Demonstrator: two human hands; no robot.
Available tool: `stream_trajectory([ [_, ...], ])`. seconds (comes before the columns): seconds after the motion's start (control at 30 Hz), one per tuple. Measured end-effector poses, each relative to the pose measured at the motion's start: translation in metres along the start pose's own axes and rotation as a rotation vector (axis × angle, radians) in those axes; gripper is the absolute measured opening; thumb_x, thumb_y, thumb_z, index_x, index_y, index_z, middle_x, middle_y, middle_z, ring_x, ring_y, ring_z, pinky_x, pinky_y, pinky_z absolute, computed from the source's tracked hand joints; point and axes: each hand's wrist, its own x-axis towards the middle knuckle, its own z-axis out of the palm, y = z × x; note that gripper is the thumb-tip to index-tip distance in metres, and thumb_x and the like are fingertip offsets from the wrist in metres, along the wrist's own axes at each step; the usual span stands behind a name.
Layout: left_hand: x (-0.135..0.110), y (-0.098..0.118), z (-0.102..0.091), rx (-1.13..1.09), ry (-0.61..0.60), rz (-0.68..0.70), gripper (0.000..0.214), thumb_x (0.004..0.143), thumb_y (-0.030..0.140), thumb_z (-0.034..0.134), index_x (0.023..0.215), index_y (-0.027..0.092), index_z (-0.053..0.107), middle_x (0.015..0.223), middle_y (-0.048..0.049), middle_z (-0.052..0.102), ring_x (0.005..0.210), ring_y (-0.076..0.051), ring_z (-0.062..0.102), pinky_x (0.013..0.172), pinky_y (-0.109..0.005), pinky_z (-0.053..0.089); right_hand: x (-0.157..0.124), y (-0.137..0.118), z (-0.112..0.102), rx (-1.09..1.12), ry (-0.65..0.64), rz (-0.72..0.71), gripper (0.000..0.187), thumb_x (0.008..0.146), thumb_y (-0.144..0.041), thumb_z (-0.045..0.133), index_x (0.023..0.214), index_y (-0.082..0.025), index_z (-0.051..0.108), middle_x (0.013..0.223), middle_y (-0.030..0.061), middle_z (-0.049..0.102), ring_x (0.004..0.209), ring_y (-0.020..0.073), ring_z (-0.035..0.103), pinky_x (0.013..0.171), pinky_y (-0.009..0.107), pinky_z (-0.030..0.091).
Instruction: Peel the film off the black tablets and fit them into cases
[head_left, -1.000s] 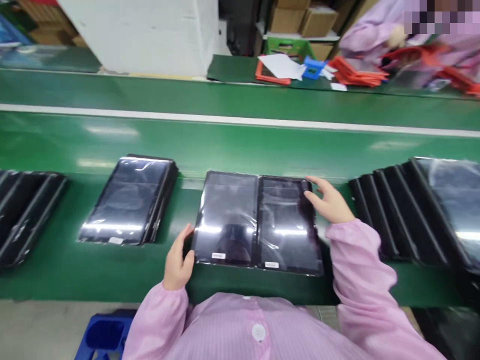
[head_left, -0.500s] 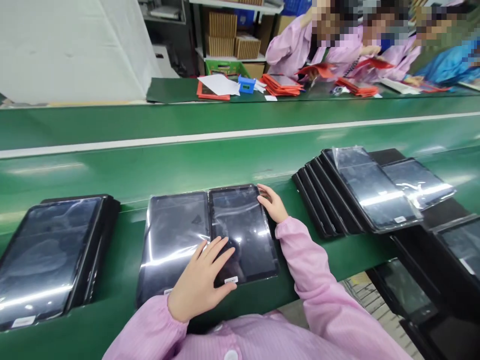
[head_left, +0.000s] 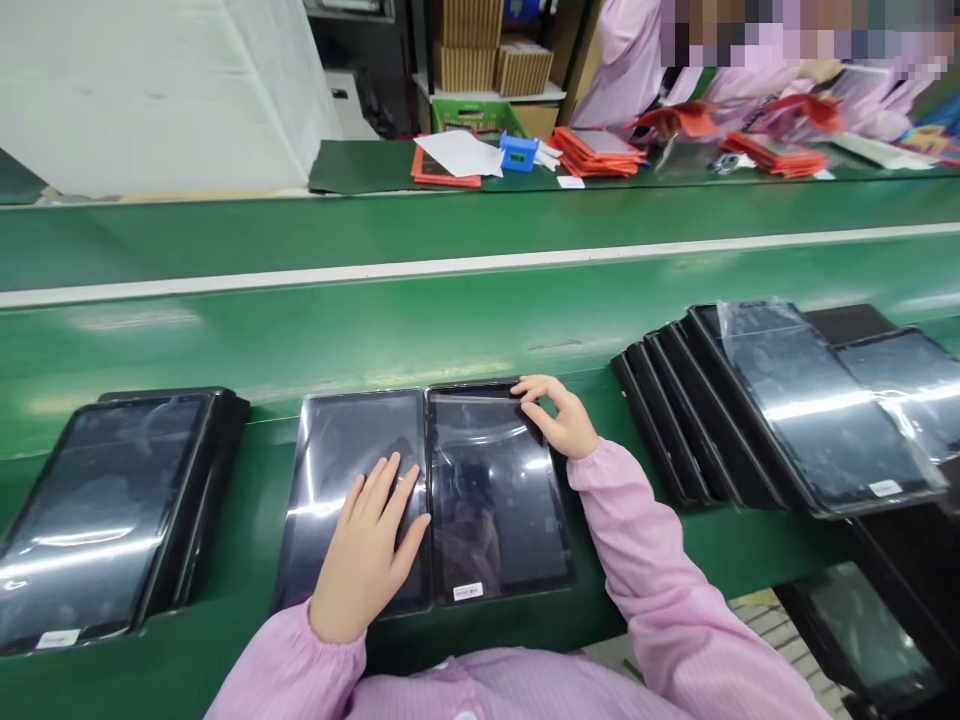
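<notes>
Two black tablets with glossy clear film lie side by side in front of me. On the left tablet point(head_left: 315, 540), my left hand point(head_left: 367, 545) rests flat with its fingers spread. The right tablet point(head_left: 499, 510) has a white label at its lower left corner. At its upper right corner, my right hand point(head_left: 559, 418) has bent fingers on the top edge and the thumb close by on the screen. Whether it pinches the film or just the corner is hard to see.
A stack of tablets point(head_left: 112, 500) lies at the left. To the right, more tablets point(head_left: 817, 400) lean in an overlapping row beyond the green worktop's point(head_left: 465, 335) middle. Across the line are red cases point(head_left: 600, 150), a blue device point(head_left: 519, 152) and co-workers in pink sleeves.
My left hand has slid left, off the right tablet and onto the left one. My right hand's fingers have come further over the corner. The view has shifted slightly.
</notes>
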Motion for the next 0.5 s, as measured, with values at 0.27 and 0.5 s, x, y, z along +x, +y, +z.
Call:
stream_trajectory([
  [0.27, 0.005, 0.007, -0.014, 0.076, -0.083, -0.011, 0.045, 0.098, 0.026, 0.048, 0.142, 0.015, 0.046, 0.148, -0.0167, 0.05, 0.139, -0.031, 0.046, 0.111, -0.051, 0.042, -0.001, 0.017, -0.001, 0.343, 0.078, 0.117, 0.03, 0.082, -0.052, 0.069, 0.079, -0.026, 0.055, 0.076, 0.0022, 0.071, 0.118, 0.0304, 0.061, 0.11, 0.052, 0.037],
  [0.5, 0.007, 0.009, -0.018, 0.059, -0.106, -0.033, 0.043, 0.098, 0.018, 0.045, 0.141, 0.015, 0.047, 0.148, -0.0147, 0.051, 0.14, -0.028, 0.044, 0.114, -0.048, 0.038, 0.0, 0.023, 0.004, 0.507, 0.128, 0.205, 0.023, 0.08, -0.045, 0.072, 0.079, -0.028, 0.057, 0.07, 0.0007, 0.063, 0.117, 0.0272, 0.059, 0.097, 0.042, 0.047],
])
